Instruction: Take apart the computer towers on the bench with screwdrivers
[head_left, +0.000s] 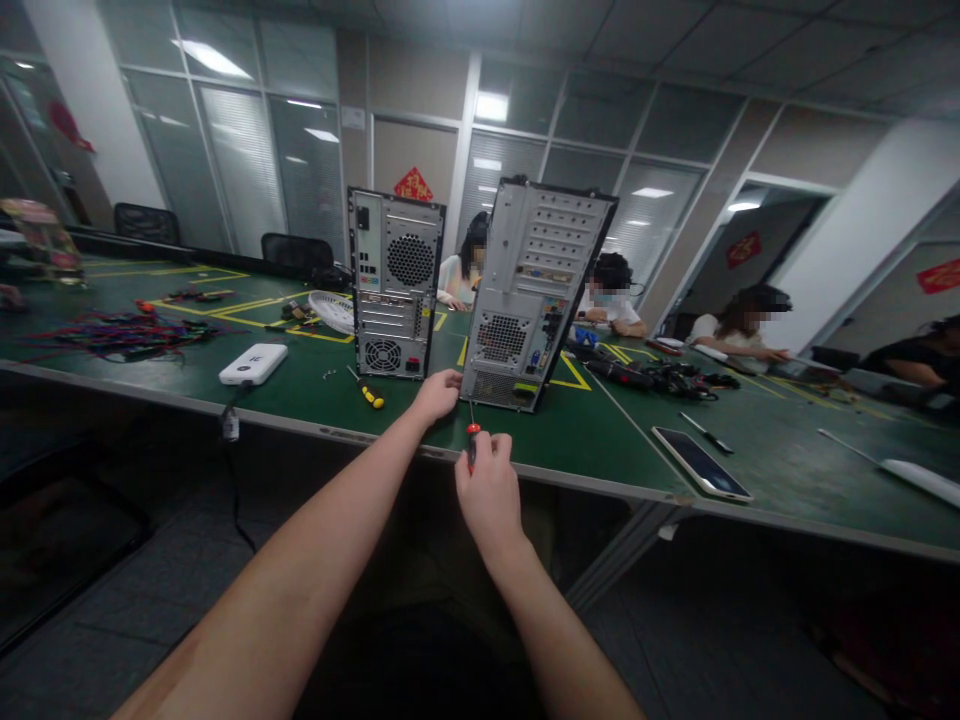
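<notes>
Two computer towers stand upright with their back panels facing me. At the lower left corner of the larger grey tower [517, 290] is a screwdriver [473, 430] with a red and black handle. My right hand [491, 490] is closed round that handle, its shaft pointing up at the tower's bottom edge. Low beside the same corner, my left hand [438, 397] has loosely bent fingers against the tower's edge, not wrapped round anything I can see. The smaller black-edged tower [397, 285] is just left of it. A yellow and black screwdriver [369, 393] lies in front of the smaller tower.
A white power bank [254, 364] with a cable and a tangle of coloured wires [127, 330] lie left on the green table [300, 400]. Several small screws [329, 375] lie nearby. Black cables [660, 378] and a phone [701, 462] are at right. Several people sit across the table.
</notes>
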